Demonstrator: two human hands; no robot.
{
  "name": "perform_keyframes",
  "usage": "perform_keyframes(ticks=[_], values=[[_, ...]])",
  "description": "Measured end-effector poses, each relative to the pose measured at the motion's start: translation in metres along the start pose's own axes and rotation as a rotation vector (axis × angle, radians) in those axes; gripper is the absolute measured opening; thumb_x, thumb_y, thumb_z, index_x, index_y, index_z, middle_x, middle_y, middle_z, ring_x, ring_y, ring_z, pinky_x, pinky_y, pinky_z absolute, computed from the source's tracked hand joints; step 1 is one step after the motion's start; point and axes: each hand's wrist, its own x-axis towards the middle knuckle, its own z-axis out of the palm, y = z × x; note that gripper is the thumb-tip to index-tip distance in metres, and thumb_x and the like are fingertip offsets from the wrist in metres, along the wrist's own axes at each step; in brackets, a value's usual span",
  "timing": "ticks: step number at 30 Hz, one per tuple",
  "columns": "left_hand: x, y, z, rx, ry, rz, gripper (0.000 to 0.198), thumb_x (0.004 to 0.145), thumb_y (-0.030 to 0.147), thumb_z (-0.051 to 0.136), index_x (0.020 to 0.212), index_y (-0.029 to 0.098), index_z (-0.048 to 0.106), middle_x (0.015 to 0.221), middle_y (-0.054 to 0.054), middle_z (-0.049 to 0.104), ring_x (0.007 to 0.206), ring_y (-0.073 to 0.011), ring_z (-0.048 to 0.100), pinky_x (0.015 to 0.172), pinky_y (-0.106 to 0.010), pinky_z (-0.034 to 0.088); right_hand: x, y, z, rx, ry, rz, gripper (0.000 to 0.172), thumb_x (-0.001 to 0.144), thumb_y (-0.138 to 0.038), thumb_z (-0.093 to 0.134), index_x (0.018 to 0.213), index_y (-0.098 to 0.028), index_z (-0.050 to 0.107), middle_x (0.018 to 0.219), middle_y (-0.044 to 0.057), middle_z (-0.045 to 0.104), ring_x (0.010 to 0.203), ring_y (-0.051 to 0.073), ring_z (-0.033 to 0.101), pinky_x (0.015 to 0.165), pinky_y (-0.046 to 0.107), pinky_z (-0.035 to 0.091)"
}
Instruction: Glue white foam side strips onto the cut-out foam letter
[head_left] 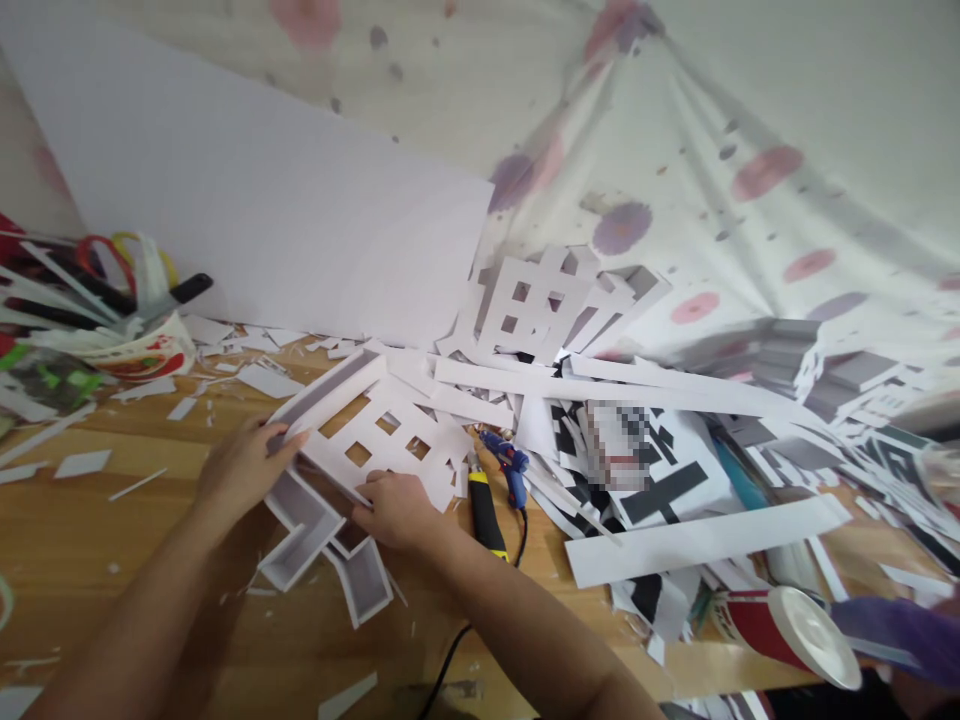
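A white foam-board panel [367, 425] with square cut-outs lies tilted over the wood table, a raised strip [330, 385] standing along its upper left edge. My left hand [247, 462] grips the panel's left corner, thumb over the strip. On its lower edge, my right hand [397, 508] is closed with curled fingers, partly hiding that edge. White box-like stepped pieces [304, 530] sit just below the panel, between my hands. To the right of my right hand are a blue glue gun [510, 462] and a black-and-yellow utility knife [486, 515].
At left stands a tub [161, 350] of scissors and knives. A large white board [300, 200] leans at the back beside other cut-out models [536, 300]. Paper strips [705, 540] and scraps cover the right side, near a lidded red-and-white cup [787, 630].
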Motion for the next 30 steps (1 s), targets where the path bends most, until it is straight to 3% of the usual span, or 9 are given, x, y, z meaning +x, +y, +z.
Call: perform_keyframes(ticks=[7, 12, 16, 20, 24, 30], values=[[0.002, -0.002, 0.000, -0.033, -0.018, -0.003, 0.045, 0.077, 0.050, 0.036, 0.092, 0.017, 0.063, 0.105, -0.010, 0.057, 0.079, -0.0228, 0.058, 0.075, -0.035, 0.045, 0.001, 0.000, -0.002, 0.053, -0.036, 0.017, 0.027, 0.085, -0.033, 0.041, 0.085, -0.020, 0.064, 0.094, 0.003, 0.064, 0.085, 0.017, 0.060, 0.067, 0.026, 0.043], [0.005, -0.005, 0.001, -0.035, -0.041, -0.003, 0.047, 0.078, 0.051, 0.037, 0.093, 0.016, 0.063, 0.107, -0.010, 0.057, 0.086, -0.0226, 0.058, 0.079, -0.031, 0.045, 0.002, 0.005, -0.012, 0.111, -0.146, 0.011, 0.029, 0.085, -0.036, 0.040, 0.092, -0.020, 0.064, 0.099, 0.005, 0.064, 0.088, 0.019, 0.060, 0.069, 0.028, 0.044], [0.002, -0.002, -0.001, -0.028, -0.046, -0.035, 0.049, 0.079, 0.049, 0.039, 0.099, 0.010, 0.063, 0.114, -0.014, 0.054, 0.099, -0.0251, 0.055, 0.086, -0.032, 0.042, -0.020, 0.017, -0.026, 0.181, -0.215, -0.007, 0.034, 0.086, -0.044, 0.041, 0.105, -0.022, 0.060, 0.098, 0.005, 0.066, 0.087, 0.019, 0.061, 0.069, 0.027, 0.044], [-0.002, 0.002, -0.005, -0.041, -0.046, -0.031, 0.048, 0.080, 0.046, 0.041, 0.103, 0.009, 0.062, 0.110, -0.012, 0.056, 0.096, -0.0233, 0.055, 0.085, -0.031, 0.042, -0.058, 0.025, -0.029, 0.036, -0.264, 0.036, 0.029, 0.090, -0.033, 0.038, 0.105, -0.019, 0.057, 0.097, 0.008, 0.067, 0.090, 0.022, 0.062, 0.072, 0.029, 0.044], [-0.002, 0.002, -0.007, -0.037, -0.027, -0.002, 0.047, 0.081, 0.046, 0.042, 0.102, 0.008, 0.062, 0.111, -0.011, 0.056, 0.099, -0.0227, 0.052, 0.086, -0.030, 0.041, -0.078, 0.016, -0.019, -0.018, -0.191, 0.130, 0.025, 0.090, -0.020, 0.036, 0.109, -0.017, 0.053, 0.099, 0.009, 0.066, 0.090, 0.021, 0.063, 0.069, 0.027, 0.044], [-0.003, 0.003, -0.007, -0.038, -0.015, -0.010, 0.049, 0.080, 0.048, 0.042, 0.101, 0.010, 0.063, 0.111, -0.012, 0.056, 0.101, -0.0247, 0.052, 0.085, -0.033, 0.042, -0.070, -0.011, 0.005, -0.061, -0.108, 0.284, 0.024, 0.085, -0.009, 0.039, 0.107, -0.015, 0.049, 0.097, 0.010, 0.065, 0.089, 0.021, 0.062, 0.068, 0.028, 0.045]])
